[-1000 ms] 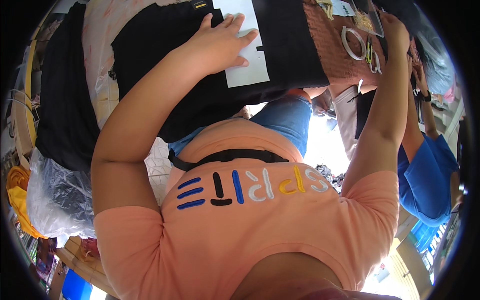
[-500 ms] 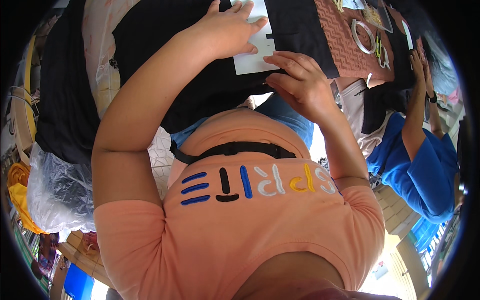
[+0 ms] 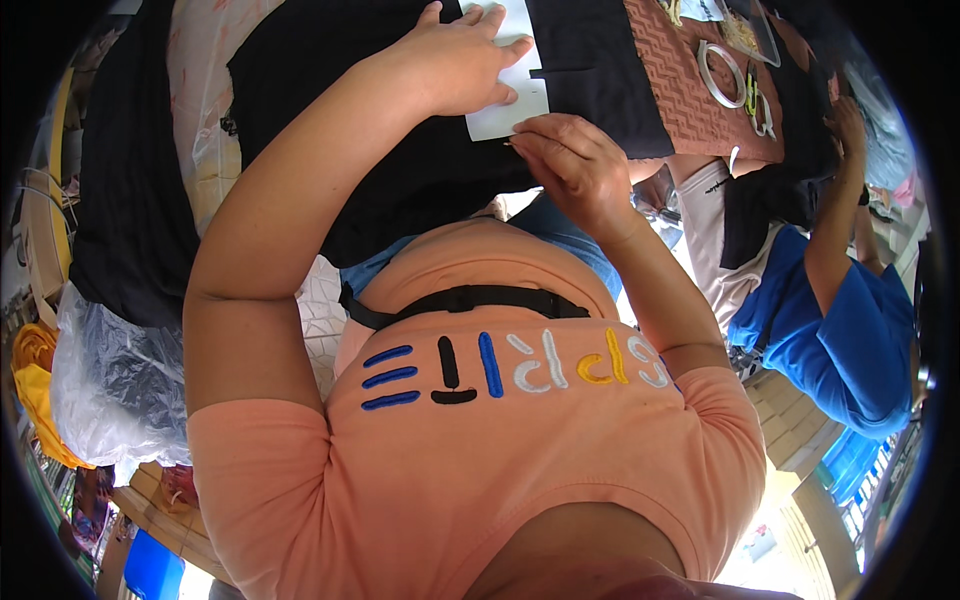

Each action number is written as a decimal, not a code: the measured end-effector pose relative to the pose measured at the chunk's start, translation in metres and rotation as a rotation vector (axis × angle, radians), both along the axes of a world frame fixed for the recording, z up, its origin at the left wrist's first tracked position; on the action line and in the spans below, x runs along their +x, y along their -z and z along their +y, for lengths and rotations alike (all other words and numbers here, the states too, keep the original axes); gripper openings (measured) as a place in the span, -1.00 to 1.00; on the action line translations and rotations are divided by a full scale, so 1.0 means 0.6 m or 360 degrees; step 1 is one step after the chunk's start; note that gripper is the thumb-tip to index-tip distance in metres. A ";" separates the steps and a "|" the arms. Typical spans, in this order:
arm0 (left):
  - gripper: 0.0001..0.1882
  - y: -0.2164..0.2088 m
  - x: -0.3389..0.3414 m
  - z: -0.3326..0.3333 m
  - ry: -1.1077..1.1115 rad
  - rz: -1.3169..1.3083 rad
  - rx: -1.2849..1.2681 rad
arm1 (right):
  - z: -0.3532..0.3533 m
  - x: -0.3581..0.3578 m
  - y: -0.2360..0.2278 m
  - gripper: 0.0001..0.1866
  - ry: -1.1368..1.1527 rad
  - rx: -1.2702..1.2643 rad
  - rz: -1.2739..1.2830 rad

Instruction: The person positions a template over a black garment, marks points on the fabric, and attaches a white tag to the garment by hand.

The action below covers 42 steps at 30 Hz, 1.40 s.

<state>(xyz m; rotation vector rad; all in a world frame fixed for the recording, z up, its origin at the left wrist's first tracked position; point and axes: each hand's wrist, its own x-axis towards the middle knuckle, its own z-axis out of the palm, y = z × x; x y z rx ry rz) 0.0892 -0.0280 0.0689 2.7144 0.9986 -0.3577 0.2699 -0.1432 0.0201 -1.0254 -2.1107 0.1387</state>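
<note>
A white card template (image 3: 508,107) with a small notch in its right side lies on black fabric (image 3: 380,175) spread over the table. My left hand (image 3: 462,65) rests on the template with its fingers spread, pressing it down. At the template's lower right corner, my right hand (image 3: 580,168) is closed in a pinch, fingertips at the card's edge. Whatever sits between those fingertips is hidden or too small to name. The fabric's near edge hangs toward my lap.
On the brown patterned mat (image 3: 690,110) at right lie a white ring roll (image 3: 722,75) and yellow-and-black snips (image 3: 751,90). A co-worker in a blue shirt (image 3: 825,320) works at the far right. Clear plastic (image 3: 115,375) and black cloth (image 3: 130,200) hang at left.
My right hand has moved left and slightly up to the template's lower corner, its fingers drawn closer together. My left hand has stayed in place. The co-worker's hands have shifted.
</note>
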 end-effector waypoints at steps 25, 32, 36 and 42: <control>-0.29 -0.014 0.000 -0.011 -0.0063 0.0008 0.0045 | 0.001 -0.002 -0.010 -0.83 -0.0011 -0.0094 0.0017; -0.29 -0.009 0.005 -0.021 -0.0114 0.0074 0.0121 | -0.002 -0.002 -0.022 -0.82 -0.0045 -0.0105 0.0001; -0.28 -0.012 0.007 -0.018 -0.0121 0.0075 0.0083 | 0.000 -0.002 -0.024 -0.82 -0.0035 -0.0112 -0.0007; -0.28 -0.014 0.008 -0.016 -0.0137 0.0073 0.0064 | 0.004 -0.001 -0.026 -0.81 -0.0060 -0.0124 -0.0015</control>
